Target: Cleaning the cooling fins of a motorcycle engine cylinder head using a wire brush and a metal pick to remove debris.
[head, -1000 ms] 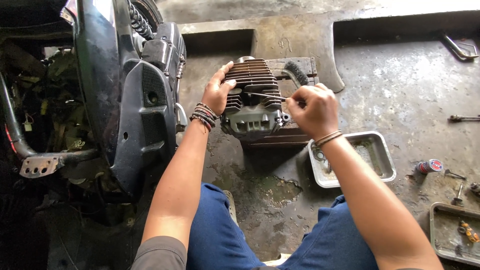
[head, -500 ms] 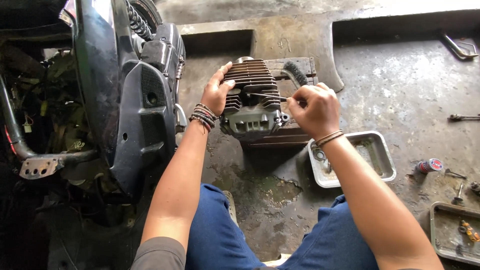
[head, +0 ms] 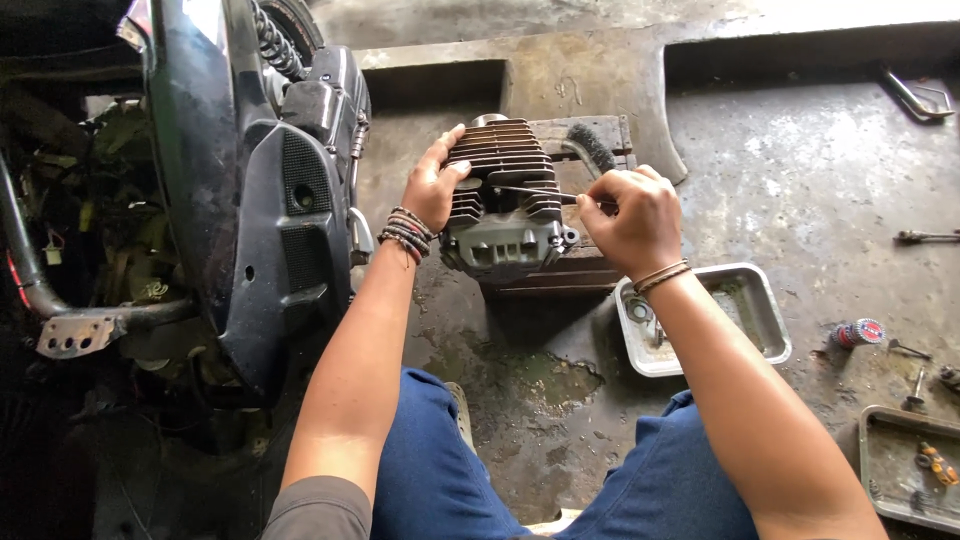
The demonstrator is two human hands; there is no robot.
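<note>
A finned metal engine cylinder (head: 505, 205) stands on a wooden block (head: 560, 275) on the stained concrete floor. My left hand (head: 432, 188) grips its left side, thumb across the upper fins. My right hand (head: 628, 222) is closed on a thin metal tool (head: 535, 193) whose tip lies across the fins. Beaded bracelets sit on my left wrist, thin bands on my right. A black brush (head: 592, 146) lies on the block behind the cylinder.
A dark motorcycle body (head: 255, 190) with a rear spring stands close on the left. A metal tray (head: 700, 318) lies right of the block; another tray (head: 912, 465) sits at the lower right. Small tools (head: 925, 237) and a red-blue cap (head: 858, 333) are scattered right.
My right hand has shifted slightly, and the thin tool now points left across the fins. The left hand keeps its grip on the cylinder.
</note>
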